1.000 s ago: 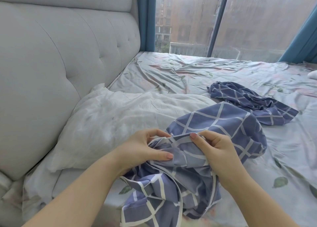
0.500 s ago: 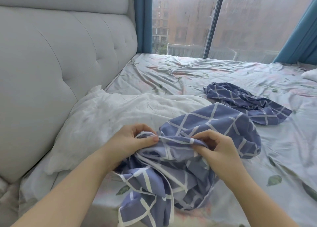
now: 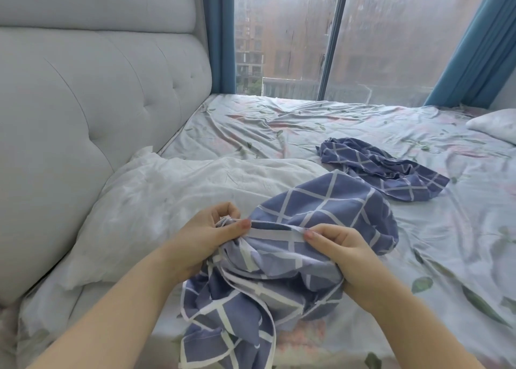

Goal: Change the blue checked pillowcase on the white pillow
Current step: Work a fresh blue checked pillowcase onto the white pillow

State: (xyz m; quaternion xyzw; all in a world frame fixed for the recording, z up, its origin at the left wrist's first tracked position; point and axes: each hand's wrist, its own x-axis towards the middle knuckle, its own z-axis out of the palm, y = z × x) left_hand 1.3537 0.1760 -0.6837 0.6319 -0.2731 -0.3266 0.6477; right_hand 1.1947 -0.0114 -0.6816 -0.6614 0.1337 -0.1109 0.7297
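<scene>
Pillowcase hem runs 9-to-3 between left hand and right hand, both pinching it; pillow lies toward 11, nearer the left.

A home bedroom: padded headboard, floral bedsheet, curtained window

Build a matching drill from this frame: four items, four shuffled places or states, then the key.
1. bare white pillow
2. blue checked pillowcase in front
3. second blue checked pillowcase
4. grey tufted headboard

A. crumpled alone on floral sheet
B. upright, at the view's left
C. pinched by left hand and right hand
D. lying uncovered beside the headboard

Pairs: 1-D, 2-C, 3-A, 4-B
</scene>
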